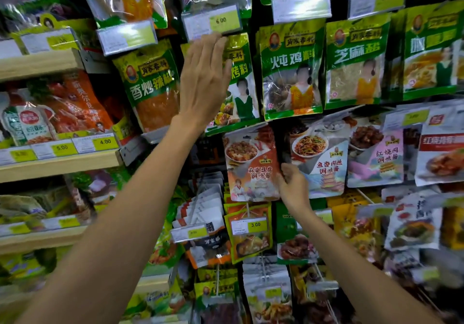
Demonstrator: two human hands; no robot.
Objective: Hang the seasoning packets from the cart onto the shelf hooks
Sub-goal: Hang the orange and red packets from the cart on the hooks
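Note:
My right hand [292, 185] pinches the lower right edge of an orange and white seasoning packet [252, 163] showing a dish of tofu, held against the hook display below the green packets. My left hand [204, 77] is raised with straight fingers, fingertips touching the price tag holder [213, 22] marked 6.00 above a green packet [238, 82] it partly covers. The hook behind the orange packet is hidden. The cart is out of view.
Green seasoning packets [291, 70] hang in a row on hooks at the right. More sauce packets [319, 158] hang beside the held one, others [248, 235] below it. Wooden shelves [57, 165] with bagged goods and yellow price tags stand at the left.

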